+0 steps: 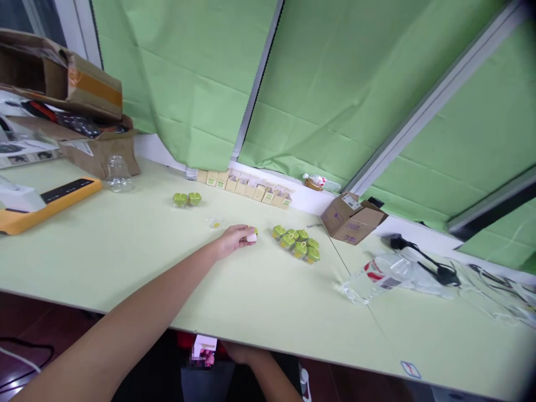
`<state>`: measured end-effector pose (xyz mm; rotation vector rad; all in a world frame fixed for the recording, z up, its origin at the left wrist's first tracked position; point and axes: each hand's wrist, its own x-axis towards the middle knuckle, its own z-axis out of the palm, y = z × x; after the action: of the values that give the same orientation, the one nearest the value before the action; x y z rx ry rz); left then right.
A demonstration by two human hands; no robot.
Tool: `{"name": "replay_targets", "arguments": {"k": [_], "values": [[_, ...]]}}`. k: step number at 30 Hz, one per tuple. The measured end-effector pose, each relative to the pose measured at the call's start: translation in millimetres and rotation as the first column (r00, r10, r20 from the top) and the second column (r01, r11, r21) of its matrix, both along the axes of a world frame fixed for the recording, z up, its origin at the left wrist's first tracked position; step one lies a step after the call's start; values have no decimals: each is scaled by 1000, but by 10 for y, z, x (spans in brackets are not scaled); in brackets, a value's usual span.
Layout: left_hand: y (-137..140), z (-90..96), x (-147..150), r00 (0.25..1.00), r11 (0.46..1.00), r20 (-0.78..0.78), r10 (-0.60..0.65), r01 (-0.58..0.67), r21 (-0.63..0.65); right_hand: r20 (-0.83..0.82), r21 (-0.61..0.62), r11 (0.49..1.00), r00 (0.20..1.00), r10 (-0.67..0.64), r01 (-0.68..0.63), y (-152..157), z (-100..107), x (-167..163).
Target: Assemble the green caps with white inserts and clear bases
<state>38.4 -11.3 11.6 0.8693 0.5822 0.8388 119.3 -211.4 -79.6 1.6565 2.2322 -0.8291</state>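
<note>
My left hand [235,240] reaches out over the middle of the table, its fingers closed round a small pale pink piece [251,238]. A bit of green and yellow shows behind that piece; its kind is not clear. Just right of the hand lies a cluster of several small green-topped packs [296,244] with clear lower parts. A small clear wrapper with a yellow spot [215,225] lies left of the fingers. My right hand [239,352] is low at the table's front edge, its fingers mostly hidden under the edge.
Two green-topped packs [187,200] sit farther back left. A row of small beige boxes [251,187] lines the wall. Right are a cardboard box [352,218], a large clear bottle [377,276] and cables [444,273]. A yellow-edged power strip [62,201] lies left.
</note>
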Motion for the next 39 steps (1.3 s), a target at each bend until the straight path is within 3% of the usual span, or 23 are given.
{"name": "replay_targets", "arguments": {"k": [2,4,6,7,8,10,11,12,13,14,15,16,17,18,20,21,26,29,32,39], "values": [[-3,0,0,1000,1000,-4,-4,4,23,15,-28,994,994,-106,106,-150,-79,39],[1,-2,4,1000,999,-16,-6,7,42,-21,-194,979,997,-69,63,-307,111,90],[14,-5,15,999,999,-36,-17,19,48,-225,-372,920,973,42,-125,-383,602,186],[25,-5,23,999,999,-47,-25,28,46,-400,-362,912,916,36,-194,-360,923,254],[37,-4,32,998,998,-57,-32,35,44,-538,-291,939,843,-1,-184,-284,1258,329],[64,0,56,997,998,-62,-36,39,51,-649,-22,998,759,-55,54,28,1837,482],[76,1,68,998,998,-56,-29,32,61,-650,187,951,757,-67,245,248,2026,550],[88,1,80,999,997,-41,-16,19,72,-617,395,831,783,-75,392,491,2125,606],[99,-1,90,1000,996,-16,5,-4,84,-585,561,673,806,-89,482,742,2133,651],[109,-6,96,999,995,16,31,-32,90,-569,673,515,816,-99,532,982,2057,682],[120,-15,100,997,994,47,63,-67,87,-569,730,396,816,-98,557,1197,1913,702],[132,-26,100,993,992,73,92,-98,79,-580,749,324,808,-102,578,1375,1725,712],[145,-38,97,989,990,92,116,-123,67,-591,748,298,799,-108,593,1510,1518,714],[160,-50,94,985,988,101,137,-143,53,-602,732,320,791,-108,601,1604,1316,713],[190,-67,92,982,987,104,155,-160,35,-609,698,432,791,-61,571,1688,1001,706],[204,-72,95,982,986,102,158,-163,36,-640,666,452,766,-63,594,1698,906,705],[231,-64,136,989,988,65,135,-139,61,-835,374,596,538,-117,711,1728,837,703],[216,-59,126,985,985,19,171,-171,30,-874,298,667,476,-98,683,1756,829,684],[183,-44,79,979,979,-22,203,-202,33,-874,267,705,473,-111,657,1749,795,660],[143,-17,-9,963,963,-86,257,-249,99,-890,229,724,441,-115,651,1695,808,633]]}}
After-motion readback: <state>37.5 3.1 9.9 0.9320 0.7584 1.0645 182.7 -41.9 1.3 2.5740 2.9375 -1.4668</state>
